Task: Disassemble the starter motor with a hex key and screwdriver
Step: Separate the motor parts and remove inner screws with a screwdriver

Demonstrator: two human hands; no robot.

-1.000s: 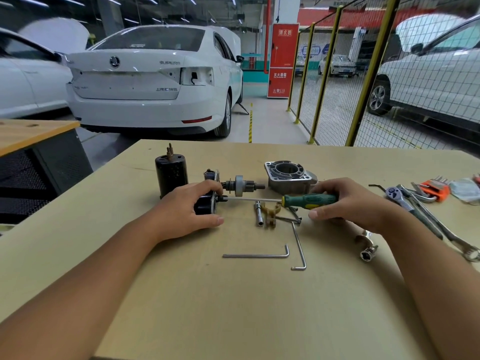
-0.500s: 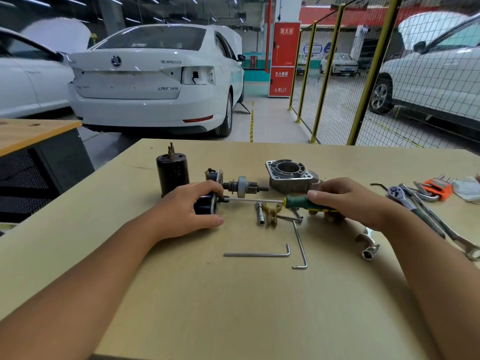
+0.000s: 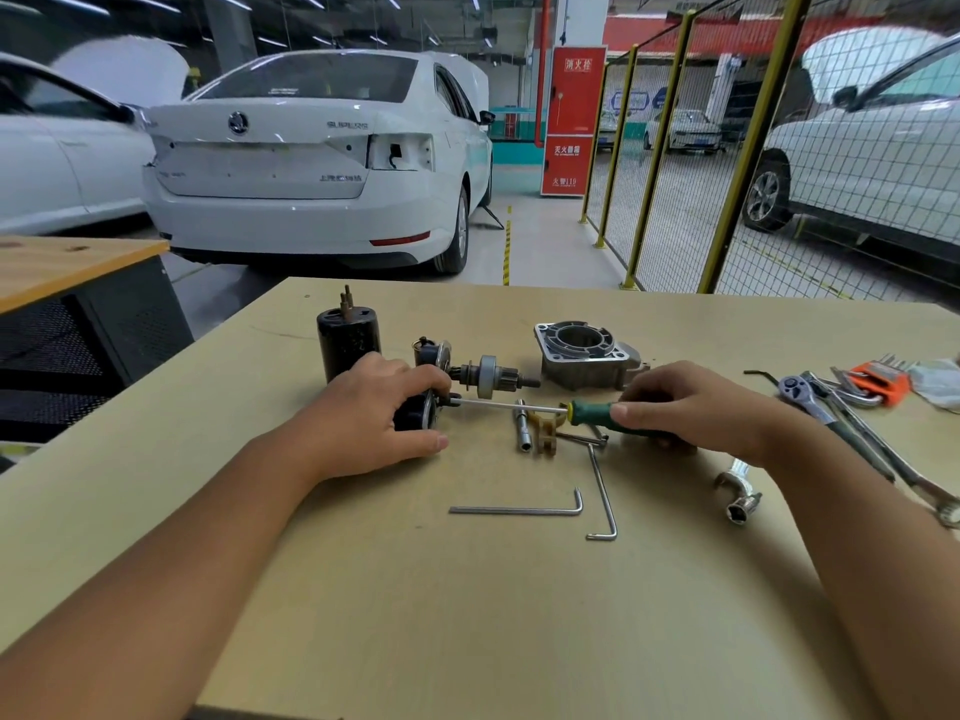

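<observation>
My left hand (image 3: 371, 415) grips a small black starter motor part (image 3: 415, 412) lying on the table. My right hand (image 3: 691, 407) holds the green-handled screwdriver (image 3: 589, 410) level, its tip against the right face of that part. Behind the shaft lie the armature shaft with its pinion gear (image 3: 488, 375), a black motor cylinder (image 3: 347, 344) standing upright and the grey aluminium nose housing (image 3: 584, 353). Two hex keys (image 3: 519, 509) lie loose nearer me. A small socket bit (image 3: 523, 431) and a brass fork (image 3: 546, 433) sit under the screwdriver shaft.
A ratchet, spanners (image 3: 852, 433) and an orange hex key set (image 3: 880, 379) lie at the right edge of the table (image 3: 467, 615). A chrome socket wrench (image 3: 740, 493) sits near my right wrist. White cars and a yellow mesh fence stand beyond the table.
My right hand has slid forward along the screwdriver handle, covering more of the green grip. The left hand and the black part have stayed put.
</observation>
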